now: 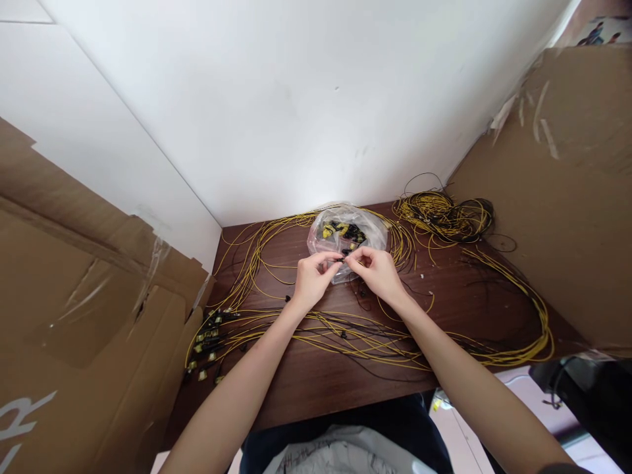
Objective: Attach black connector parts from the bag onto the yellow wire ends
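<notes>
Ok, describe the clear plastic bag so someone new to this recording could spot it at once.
Start at the dark brown tabletop below the white wall. Near its far edge, mostly beyond the left hand and right hand, sits the clear plastic bag with small black and yellow pieces inside. Its crumpled, see-through film sets it apart from the yellow and black wires around it.

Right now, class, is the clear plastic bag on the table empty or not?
Not empty: black and yellow pieces show inside the clear plastic bag. How full it is, I cannot tell.
</notes>
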`<state>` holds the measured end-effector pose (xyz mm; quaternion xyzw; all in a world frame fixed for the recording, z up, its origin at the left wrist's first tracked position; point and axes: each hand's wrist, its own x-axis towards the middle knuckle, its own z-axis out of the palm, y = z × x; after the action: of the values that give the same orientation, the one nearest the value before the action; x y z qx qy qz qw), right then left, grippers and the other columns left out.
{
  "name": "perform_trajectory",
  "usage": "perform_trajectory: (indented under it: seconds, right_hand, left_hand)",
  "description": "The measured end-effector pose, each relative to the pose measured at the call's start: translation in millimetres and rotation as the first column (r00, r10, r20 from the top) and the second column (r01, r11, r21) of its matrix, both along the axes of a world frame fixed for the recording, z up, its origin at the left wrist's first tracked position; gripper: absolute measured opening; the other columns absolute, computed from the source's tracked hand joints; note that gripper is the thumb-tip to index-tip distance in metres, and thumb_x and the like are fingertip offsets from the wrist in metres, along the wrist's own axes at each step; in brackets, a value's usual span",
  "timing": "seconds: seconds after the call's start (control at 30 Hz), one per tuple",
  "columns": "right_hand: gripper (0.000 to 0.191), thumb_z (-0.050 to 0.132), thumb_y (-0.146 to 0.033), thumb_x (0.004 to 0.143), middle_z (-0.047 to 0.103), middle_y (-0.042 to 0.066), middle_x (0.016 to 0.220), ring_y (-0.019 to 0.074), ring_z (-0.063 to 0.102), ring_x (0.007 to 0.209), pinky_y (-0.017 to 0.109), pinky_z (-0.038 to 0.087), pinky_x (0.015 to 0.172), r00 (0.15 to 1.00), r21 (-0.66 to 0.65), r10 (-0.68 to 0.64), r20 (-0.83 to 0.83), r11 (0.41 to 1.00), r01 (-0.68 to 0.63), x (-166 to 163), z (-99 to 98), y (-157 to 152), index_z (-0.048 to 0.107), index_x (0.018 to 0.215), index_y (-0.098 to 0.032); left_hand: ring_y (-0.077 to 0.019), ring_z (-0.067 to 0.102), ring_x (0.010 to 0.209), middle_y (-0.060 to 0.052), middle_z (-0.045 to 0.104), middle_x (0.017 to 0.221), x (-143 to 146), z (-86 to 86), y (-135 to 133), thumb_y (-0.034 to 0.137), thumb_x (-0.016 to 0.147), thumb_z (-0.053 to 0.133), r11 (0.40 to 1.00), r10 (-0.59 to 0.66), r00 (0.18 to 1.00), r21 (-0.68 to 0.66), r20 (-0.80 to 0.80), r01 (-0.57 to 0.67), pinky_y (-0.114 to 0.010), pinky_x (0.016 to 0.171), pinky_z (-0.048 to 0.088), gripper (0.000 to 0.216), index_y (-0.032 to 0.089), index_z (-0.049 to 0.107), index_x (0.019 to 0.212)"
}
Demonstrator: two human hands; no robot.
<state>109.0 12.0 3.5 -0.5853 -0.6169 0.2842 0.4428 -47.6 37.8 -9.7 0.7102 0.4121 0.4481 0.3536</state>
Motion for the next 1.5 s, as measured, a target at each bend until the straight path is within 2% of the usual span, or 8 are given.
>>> perform_trajectory:
  seconds: [0.33, 0.7, 1.0, 1.2, 1.5]
  right_hand:
    - [0.025, 0.057, -0.036, 0.075, 0.065, 0.004, 0.061, 0.0132, 0.051, 0.052, 0.025, 0.037, 0.051, 0.999, -0.012, -0.041, -0.019, 0.999, 0.041, -1.6, -2.7, -0.2, 0.066, 0.07, -0.013]
    - [0.02, 0.057, -0.031, 0.078, 0.064, 0.003, 0.066, 0.0127, 0.053, 0.056, 0.024, 0.039, 0.054, 0.998, 0.008, 0.039, -0.05, 0.999, -0.038, -8.7, -2.9, -2.5, 0.065, 0.074, -0.013]
    - [0.013, 0.056, -0.022, 0.08, 0.064, 0.003, 0.069, 0.0127, 0.052, 0.059, 0.024, 0.039, 0.054, 0.993, 0.129, 0.106, 0.055, 0.985, -0.112, -12.6, 0.7, -7.0, 0.066, 0.077, -0.014]
    - [0.012, 0.055, -0.018, 0.081, 0.062, 0.003, 0.069, 0.013, 0.051, 0.059, 0.024, 0.038, 0.055, 0.984, 0.208, 0.122, 0.133, 0.967, -0.148, -13.7, 2.4, -8.6, 0.066, 0.078, -0.015]
    - [0.01, 0.058, -0.021, 0.079, 0.064, 0.002, 0.07, 0.0129, 0.051, 0.058, 0.025, 0.039, 0.055, 0.998, 0.18, 0.026, 0.065, 0.983, -0.038, -11.6, -0.8, -7.0, 0.067, 0.078, -0.016]
  left_hand:
    - [-0.0077, 0.039, 0.048, 0.003, 0.052, 0.054, 0.8, 0.4, -0.4, 0.024, 0.073, 0.065, 1.0, 0.001, 1.0, -0.029, 0.013, -0.001, -0.021, 0.053, 0.034, 0.016, 0.015, 0.071, 0.085]
    - [-0.0066, 0.033, 0.047, 0.007, 0.037, 0.049, -0.2, 1.2, -0.6, 0.022, 0.072, 0.06, 0.998, 0.042, 0.999, -0.052, -0.017, -0.043, -0.02, 0.051, 0.029, 0.011, 0.014, 0.064, 0.078]
    - [-0.0069, 0.038, 0.051, 0.005, 0.045, 0.056, -0.8, -3.1, 3.1, 0.02, 0.066, 0.062, 0.995, 0.061, 0.995, -0.078, 0.076, -0.055, -0.02, 0.053, 0.031, 0.009, 0.013, 0.057, 0.068]
    - [-0.0073, 0.038, 0.053, 0.004, 0.046, 0.058, -0.4, -6.7, 4.7, 0.021, 0.068, 0.061, 0.993, 0.061, 0.987, -0.105, 0.148, -0.045, -0.02, 0.054, 0.032, 0.009, 0.013, 0.057, 0.069]
    - [-0.0073, 0.036, 0.051, 0.005, 0.043, 0.054, 0.3, -4.3, 3.4, 0.026, 0.072, 0.065, 0.993, 0.048, 0.989, -0.112, 0.142, -0.032, -0.02, 0.053, 0.031, 0.013, 0.013, 0.062, 0.073]
